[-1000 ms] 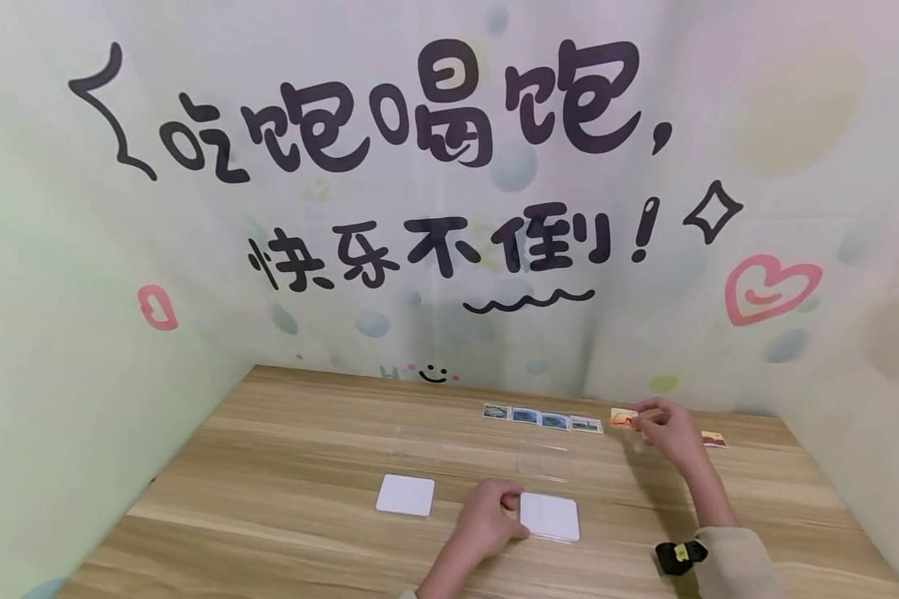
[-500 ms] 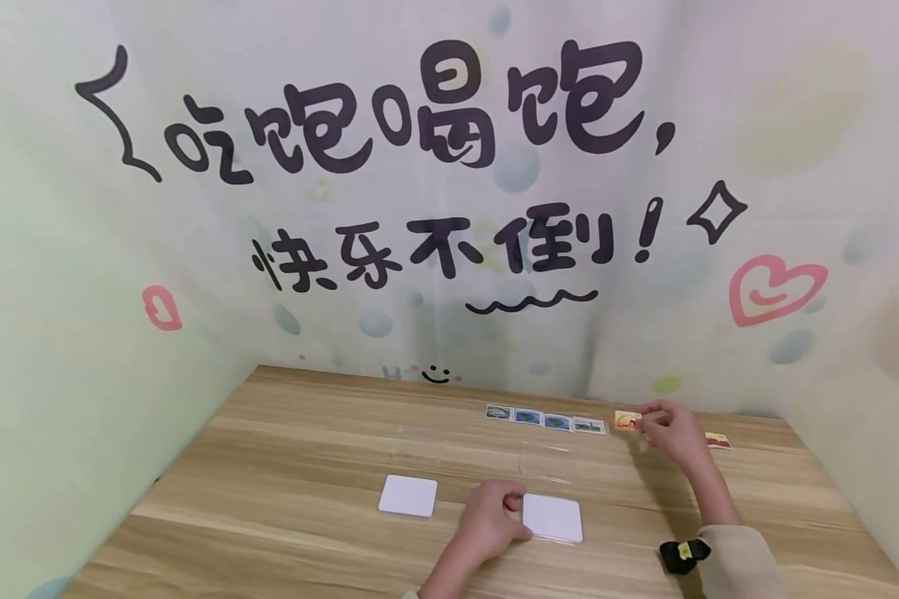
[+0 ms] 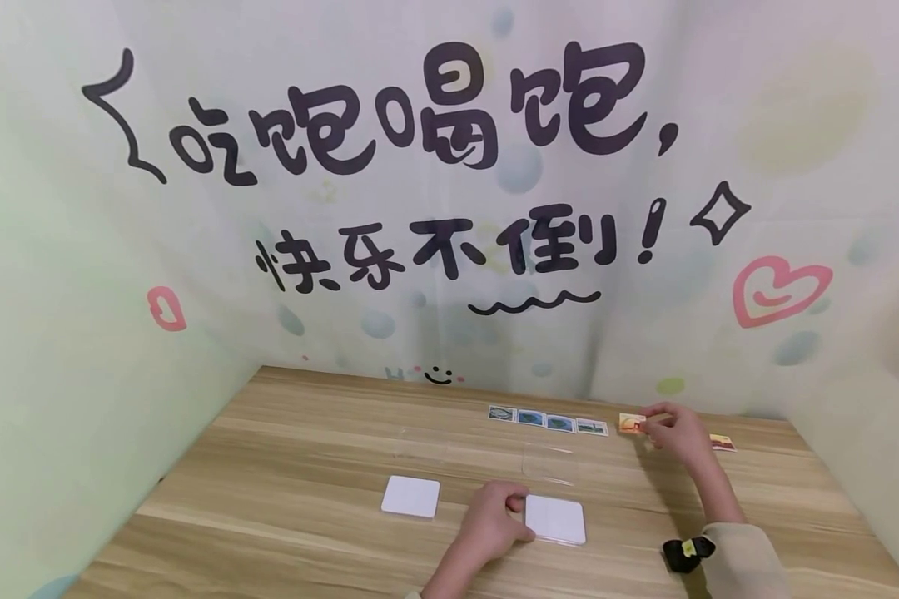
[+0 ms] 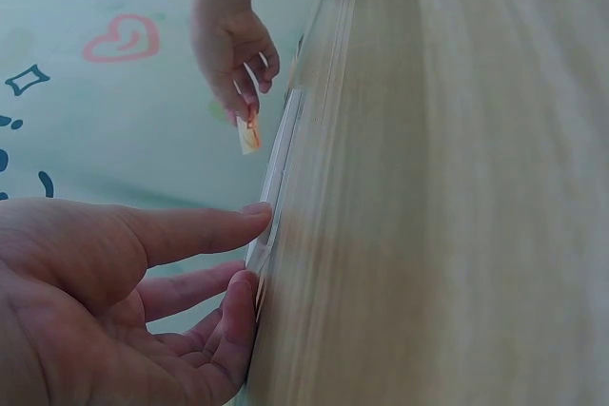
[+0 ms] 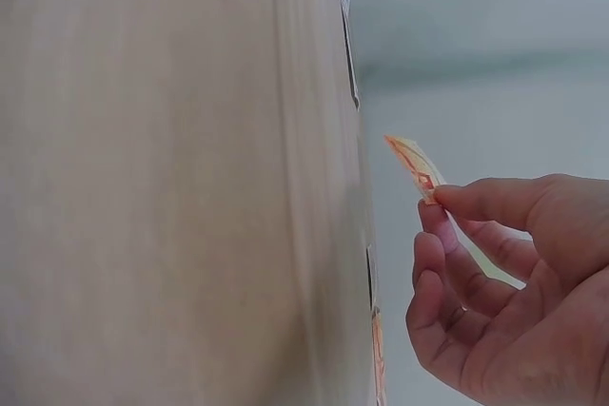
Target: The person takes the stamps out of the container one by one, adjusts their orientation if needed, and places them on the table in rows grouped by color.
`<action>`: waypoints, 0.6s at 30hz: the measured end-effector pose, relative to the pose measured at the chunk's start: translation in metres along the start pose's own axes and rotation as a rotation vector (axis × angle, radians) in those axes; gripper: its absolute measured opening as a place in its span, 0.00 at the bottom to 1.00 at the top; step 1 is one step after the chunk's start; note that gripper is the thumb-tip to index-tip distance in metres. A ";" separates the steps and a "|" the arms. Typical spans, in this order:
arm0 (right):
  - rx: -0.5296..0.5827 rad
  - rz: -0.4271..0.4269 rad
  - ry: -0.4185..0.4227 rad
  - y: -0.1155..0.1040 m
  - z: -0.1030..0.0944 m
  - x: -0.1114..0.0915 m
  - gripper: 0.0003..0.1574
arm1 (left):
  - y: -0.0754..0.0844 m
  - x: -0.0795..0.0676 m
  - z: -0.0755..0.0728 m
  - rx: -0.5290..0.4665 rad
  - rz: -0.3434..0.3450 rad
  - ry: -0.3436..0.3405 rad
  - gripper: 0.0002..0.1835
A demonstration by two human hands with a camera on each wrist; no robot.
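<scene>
My right hand [image 3: 677,434] pinches an orange and yellow stamp [image 3: 630,423] between thumb and fingertip, at the back right. In the right wrist view the stamp [image 5: 413,164] stands tilted, raised off the table, its lower corner hidden by the thumb [image 5: 476,199]. My left hand [image 3: 493,520] holds a white card [image 3: 556,520] by its left side, with thumb and finger at two corners. The card lies flat near the table's front, with a clear edge showing beneath it. Seen from the left wrist, the card [image 4: 278,154] appears edge-on beside the fingers.
Several blue and green stamps [image 3: 547,420] lie in a row at the back. Another orange stamp [image 3: 722,443] lies behind the right wrist. A second white card [image 3: 410,497] is at the left. Two clear sheets [image 3: 550,464] lie between cards and stamps. A printed curtain [image 3: 449,191] hangs behind the table.
The whole scene shifts slightly right and down as the head turns. My right hand keeps its pinch on the orange stamp, and my left hand stays at the white card.
</scene>
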State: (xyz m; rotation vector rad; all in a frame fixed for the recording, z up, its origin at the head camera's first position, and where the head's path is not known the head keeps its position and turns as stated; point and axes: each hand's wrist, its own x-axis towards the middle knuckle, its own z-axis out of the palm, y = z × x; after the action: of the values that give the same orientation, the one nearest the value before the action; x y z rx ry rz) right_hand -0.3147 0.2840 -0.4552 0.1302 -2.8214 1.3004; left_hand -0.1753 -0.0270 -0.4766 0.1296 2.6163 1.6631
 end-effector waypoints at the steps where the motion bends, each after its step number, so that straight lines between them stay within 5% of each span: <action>1: -0.001 0.002 -0.002 0.000 0.000 0.000 0.19 | 0.000 0.000 0.000 0.000 -0.001 -0.001 0.27; 18: -0.016 0.024 -0.048 -0.001 0.002 0.002 0.19 | 0.000 0.000 0.001 -0.003 -0.025 0.005 0.27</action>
State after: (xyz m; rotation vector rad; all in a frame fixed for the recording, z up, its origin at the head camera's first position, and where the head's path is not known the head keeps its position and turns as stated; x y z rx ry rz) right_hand -0.3164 0.2821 -0.4555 0.1300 -2.8813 1.2964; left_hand -0.1753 -0.0258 -0.4772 0.0923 2.6078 1.6611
